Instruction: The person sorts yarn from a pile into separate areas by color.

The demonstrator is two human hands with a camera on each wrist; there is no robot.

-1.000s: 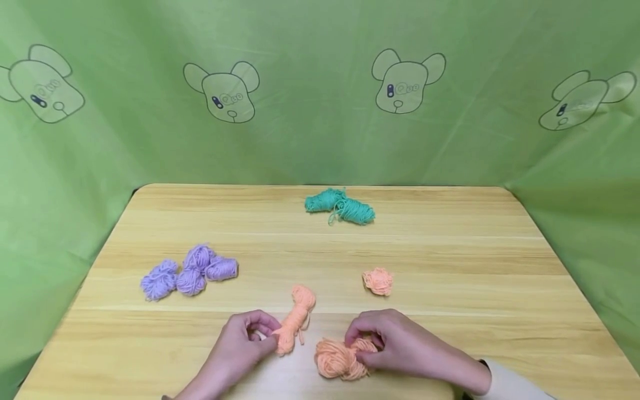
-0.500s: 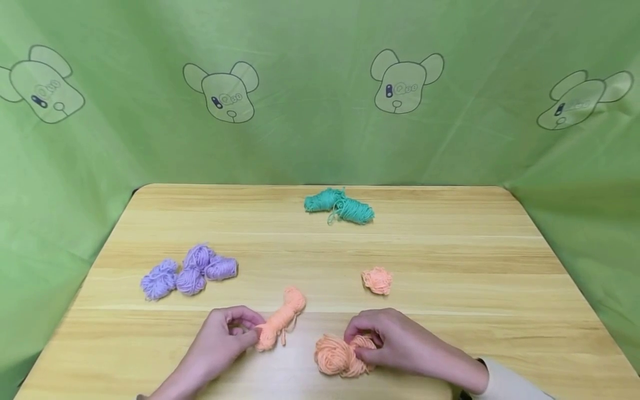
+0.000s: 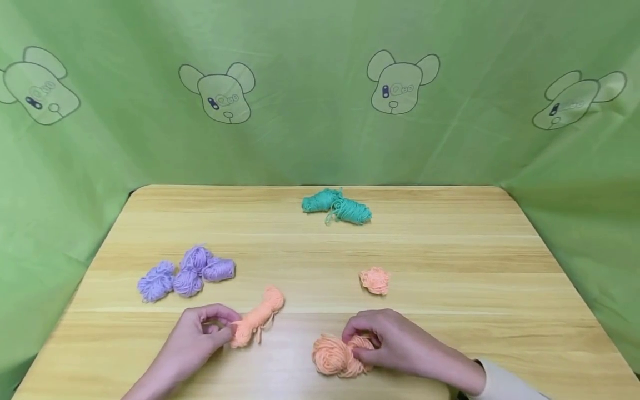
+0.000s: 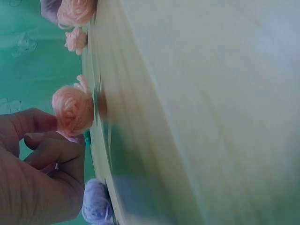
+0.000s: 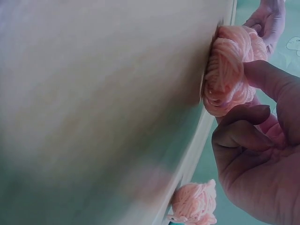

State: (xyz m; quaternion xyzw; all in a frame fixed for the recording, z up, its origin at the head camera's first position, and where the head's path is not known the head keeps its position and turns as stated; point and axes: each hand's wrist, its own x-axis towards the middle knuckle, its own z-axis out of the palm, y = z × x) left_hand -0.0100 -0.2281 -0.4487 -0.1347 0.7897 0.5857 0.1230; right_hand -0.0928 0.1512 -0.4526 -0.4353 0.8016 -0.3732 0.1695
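My left hand [image 3: 189, 340] pinches the near end of a long, bone-shaped skein of peach yarn [image 3: 259, 315] between thumb and fingertips; a loose strand hangs from its side. In the left wrist view the skein's rounded end [image 4: 72, 111] faces the camera, close over the table. At the front, right of the middle, my right hand [image 3: 397, 341] grips a thicker peach yarn bundle [image 3: 331, 355] by its narrow waist. The right wrist view shows the thumb pressed into this bundle [image 5: 228, 70] while it sits at the tabletop. Its right end is partly hidden by the fingers.
A small peach yarn ball [image 3: 375, 280] lies beyond my right hand. Several purple yarn balls [image 3: 189, 282] cluster at the left. Two teal yarn skeins [image 3: 351, 211] touch near the back edge of the wooden table [image 3: 450, 244]. Green curtains [image 3: 310, 139] surround the table's back and sides.
My left hand has moved left with the long peach skein, carrying it away from the thicker bundle toward the purple balls. My right hand stays almost in place, still gripping its bundle.
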